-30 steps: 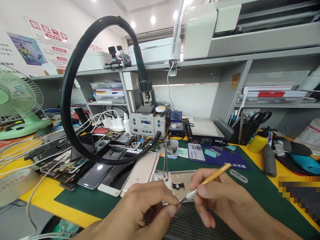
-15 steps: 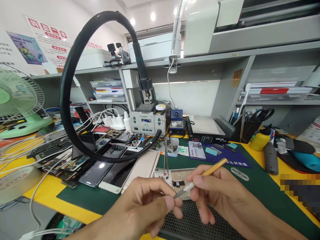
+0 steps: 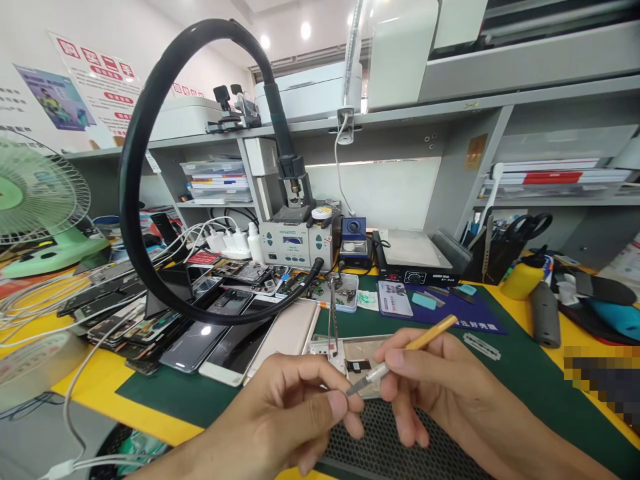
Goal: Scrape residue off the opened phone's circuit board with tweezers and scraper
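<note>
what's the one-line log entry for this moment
right hand: holds yellow-handled knife | left hand: pinched shut at blade tip | behind: opened phone, tweezers | surface: green mat

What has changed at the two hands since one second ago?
The right hand drew the yellow-handled knife up and away; its tip, then against the left hand fingertips, now points free just above them. Both grips are unchanged; the opened phone lies as before.

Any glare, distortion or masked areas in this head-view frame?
Head view: wide-angle bending curves the shelf edge; ceiling lights blow out; a glare spot sits on a phone screen; a pixelated patch masks the lower right; hands are sharp.
</note>
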### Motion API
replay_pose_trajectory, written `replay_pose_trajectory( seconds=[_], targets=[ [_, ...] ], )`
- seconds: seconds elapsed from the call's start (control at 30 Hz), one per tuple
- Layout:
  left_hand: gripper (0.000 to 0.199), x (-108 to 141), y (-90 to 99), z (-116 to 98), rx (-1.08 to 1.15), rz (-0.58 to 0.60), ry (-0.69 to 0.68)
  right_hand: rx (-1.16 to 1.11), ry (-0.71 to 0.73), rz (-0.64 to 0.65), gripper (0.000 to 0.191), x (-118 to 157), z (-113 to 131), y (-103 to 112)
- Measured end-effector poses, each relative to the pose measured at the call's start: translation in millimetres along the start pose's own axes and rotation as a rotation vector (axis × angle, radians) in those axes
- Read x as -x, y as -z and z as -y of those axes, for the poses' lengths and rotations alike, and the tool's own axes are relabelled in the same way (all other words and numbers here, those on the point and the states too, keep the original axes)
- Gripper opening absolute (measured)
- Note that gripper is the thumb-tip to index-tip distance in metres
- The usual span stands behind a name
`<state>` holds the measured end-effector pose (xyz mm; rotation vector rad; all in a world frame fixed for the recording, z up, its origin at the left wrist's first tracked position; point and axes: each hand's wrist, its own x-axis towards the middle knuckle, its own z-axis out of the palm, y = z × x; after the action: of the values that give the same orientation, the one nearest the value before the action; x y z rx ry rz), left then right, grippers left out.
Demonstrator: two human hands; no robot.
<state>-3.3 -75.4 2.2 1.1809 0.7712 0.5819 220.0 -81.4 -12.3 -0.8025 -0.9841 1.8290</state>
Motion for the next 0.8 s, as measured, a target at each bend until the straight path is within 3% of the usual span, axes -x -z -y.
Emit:
replay_pose_trajectory(
  seconds=[0.4, 0.8],
  targets=[
    [0.031, -2, 5.6, 8, 0.053, 0.057, -0.035, 0.023, -0.002, -0.010, 0.020, -1, 0, -1],
    [0.025, -2, 8.2, 12, 0.077, 0.090, -0.057, 0.195, 0.000, -0.072, 0.048, -6, -2, -4]
  ],
)
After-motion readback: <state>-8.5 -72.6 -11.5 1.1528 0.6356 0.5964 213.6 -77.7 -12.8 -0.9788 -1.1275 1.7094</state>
